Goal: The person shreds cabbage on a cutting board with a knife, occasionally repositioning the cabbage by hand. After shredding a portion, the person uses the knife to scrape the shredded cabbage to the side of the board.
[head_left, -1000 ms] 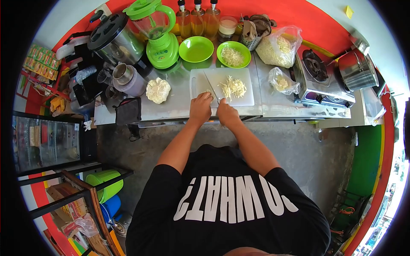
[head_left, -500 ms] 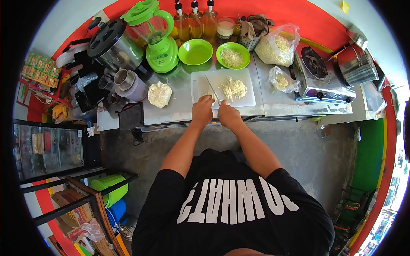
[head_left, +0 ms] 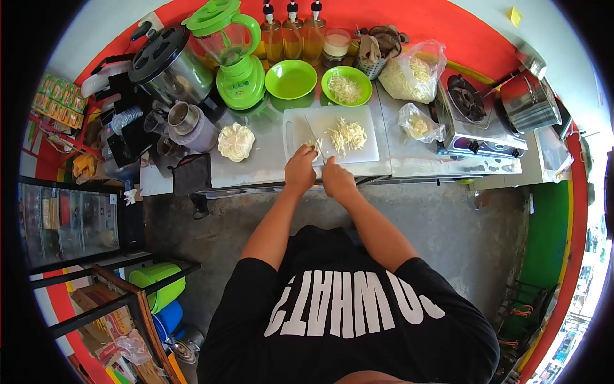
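Observation:
My right hand is wrapped round the handle of a knife, whose blade points away over the white cutting board. Left of the blade, my left hand has its fingers curled down on a small pale piece of cabbage, mostly hidden under the fingertips. A pile of shredded cabbage lies on the board right of the knife. Farther left on the counter sits a cut cabbage head.
Behind the board stand a green bowl and another green bowl with shreds. A green blender is at the back left. On the right are a bag of shreds, a smaller bag and a gas stove.
The view has shifted slightly, moving the scene a little left. My hands stay at the board's near edge, with the knife in almost the same place.

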Demonstrator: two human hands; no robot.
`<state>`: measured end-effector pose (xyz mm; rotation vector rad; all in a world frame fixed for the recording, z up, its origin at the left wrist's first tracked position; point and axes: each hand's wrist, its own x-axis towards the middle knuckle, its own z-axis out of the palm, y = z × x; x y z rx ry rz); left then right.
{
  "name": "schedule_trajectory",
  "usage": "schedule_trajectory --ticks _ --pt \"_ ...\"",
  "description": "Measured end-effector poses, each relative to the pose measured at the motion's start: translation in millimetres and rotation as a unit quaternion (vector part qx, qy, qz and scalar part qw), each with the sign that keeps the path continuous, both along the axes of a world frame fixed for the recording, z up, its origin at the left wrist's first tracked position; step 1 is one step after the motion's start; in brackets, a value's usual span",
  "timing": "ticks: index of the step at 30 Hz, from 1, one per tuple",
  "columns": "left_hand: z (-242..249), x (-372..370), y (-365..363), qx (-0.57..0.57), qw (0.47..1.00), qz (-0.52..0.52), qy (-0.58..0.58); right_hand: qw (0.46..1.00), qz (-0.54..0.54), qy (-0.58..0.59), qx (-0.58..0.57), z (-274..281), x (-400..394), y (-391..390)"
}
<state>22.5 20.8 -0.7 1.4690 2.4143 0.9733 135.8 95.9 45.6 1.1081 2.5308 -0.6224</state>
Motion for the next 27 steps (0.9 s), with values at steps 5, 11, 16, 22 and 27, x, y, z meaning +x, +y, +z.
schedule_trajectory --ticks 5,11,16,22,27 --pt "-1 2 1 -0.007 1.000 0.021 -0.006 1.000 -0.002 0.009 0.010 -13 -2 3" --pt "-7 -12 -2 -0.001 0.998 -0.014 0.056 0.999 0.021 0.014 -0.023 -17 16 25" --pt "7 -19 2 -0.057 0.994 -0.018 0.095 0.999 -0.045 0.015 -0.024 -12 50 35" --pt "7 -36 21 -0.076 0.996 0.007 -0.051 0.996 -0.006 0.087 -0.008 11 53 32" --pt "19 -34 17 -0.093 0.996 0.010 -0.011 0.991 -0.008 0.134 -0.003 -15 51 27"
